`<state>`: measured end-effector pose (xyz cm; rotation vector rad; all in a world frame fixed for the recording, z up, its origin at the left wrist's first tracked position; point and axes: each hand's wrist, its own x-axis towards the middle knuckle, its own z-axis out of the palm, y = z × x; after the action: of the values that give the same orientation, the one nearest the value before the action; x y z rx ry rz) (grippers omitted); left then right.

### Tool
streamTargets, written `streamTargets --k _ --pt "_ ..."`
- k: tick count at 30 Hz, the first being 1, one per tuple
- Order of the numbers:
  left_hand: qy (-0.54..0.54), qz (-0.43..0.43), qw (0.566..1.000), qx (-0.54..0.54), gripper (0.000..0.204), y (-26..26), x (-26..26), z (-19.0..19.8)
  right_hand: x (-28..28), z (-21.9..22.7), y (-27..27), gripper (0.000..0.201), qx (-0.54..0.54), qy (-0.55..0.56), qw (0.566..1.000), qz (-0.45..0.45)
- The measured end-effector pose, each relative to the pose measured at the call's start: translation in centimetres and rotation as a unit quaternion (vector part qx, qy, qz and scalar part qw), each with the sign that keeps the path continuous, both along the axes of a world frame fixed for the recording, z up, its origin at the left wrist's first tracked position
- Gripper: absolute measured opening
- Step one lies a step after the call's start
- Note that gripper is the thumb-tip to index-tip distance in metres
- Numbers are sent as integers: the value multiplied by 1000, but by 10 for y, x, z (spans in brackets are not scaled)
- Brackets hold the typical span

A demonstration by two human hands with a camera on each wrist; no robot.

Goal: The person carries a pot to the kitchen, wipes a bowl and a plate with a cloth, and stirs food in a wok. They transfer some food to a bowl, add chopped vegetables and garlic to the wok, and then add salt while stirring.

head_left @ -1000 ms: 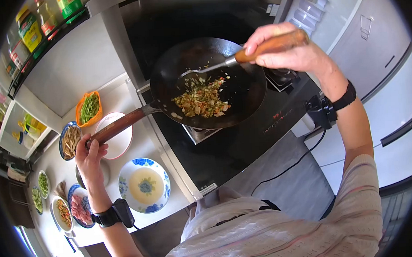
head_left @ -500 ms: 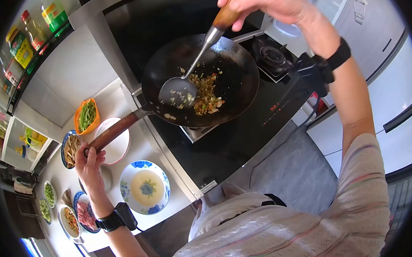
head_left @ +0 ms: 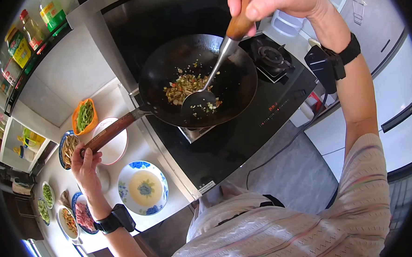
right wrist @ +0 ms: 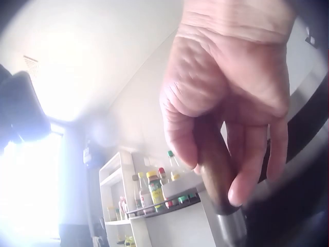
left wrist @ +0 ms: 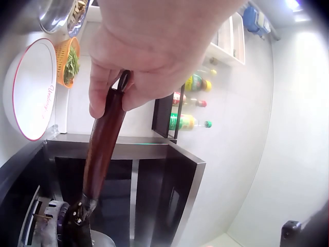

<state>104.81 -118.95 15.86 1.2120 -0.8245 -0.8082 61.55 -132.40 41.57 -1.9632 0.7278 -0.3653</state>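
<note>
My left hand [head_left: 86, 169] grips the end of the wooden handle [left wrist: 104, 144] of a dark wok [head_left: 241, 89], which sits over a burner. The fingers and thumb wrap that handle in the left wrist view. Up at the top of the head view, my right hand [head_left: 274, 4] holds a wok spatula [head_left: 200, 102] by its wooden handle [right wrist: 215, 170]. The spatula's metal blade lies low in the wok, with a few chopped bits on it. Beside the blade is a heap of chopped mixed vegetables [head_left: 185, 86], green, red and pale.
Left of the stove stand a blue-flowered bowl [head_left: 162, 196] with pale liquid, a white bowl [head_left: 122, 144], an orange basket [head_left: 77, 117] of green strips and a plate of raw meat [head_left: 84, 214]. A second burner [head_left: 272, 55] lies to the right. Bottles [head_left: 20, 47] line a wall shelf.
My right hand has swung the spatula from the wok's far side down toward the near side. The blade has moved right, and the chopped food has shifted left. My left hand keeps its hold.
</note>
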Motion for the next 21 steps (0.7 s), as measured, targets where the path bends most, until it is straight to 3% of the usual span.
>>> streamTargets --k 1,3,5,7,8,11,14,15,17,21 --pt "-2 0 1000 -2 28 0 1 -1 0 0 2 16 -6 34 999 38" --pt "1 0 1000 -1 29 -1 2 -1 10 -17 7 13 -62 71 996 -11" --pt "5 4 1000 -2 29 -1 1 1 -2 -24 2 13 -5 28 992 -125" --pt "3 10 1000 1 31 0 -1 1 -25 -11 -8 19 -55 60 964 -254" --pt "7 13 1000 3 31 2 -2 1 -34 -14 -13 28 -213 68 933 -281" --pt "5 19 1000 9 32 0 -4 5 -70 -10 -41 35 -141 105 907 -382" --pt "4 34 999 6 32 0 -5 4 -62 -69 -38 38 -75 5 871 -485" --pt "4 24 1000 7 32 -1 -4 2 -51 -87 -28 34 -15 -91 879 -468" --pt "1 20 1000 6 32 0 -1 4 -43 -103 -23 32 -25 -152 891 -428" --pt "-3 17 1000 13 31 1 -7 6 -54 -60 -31 23 -170 -79 910 -369"
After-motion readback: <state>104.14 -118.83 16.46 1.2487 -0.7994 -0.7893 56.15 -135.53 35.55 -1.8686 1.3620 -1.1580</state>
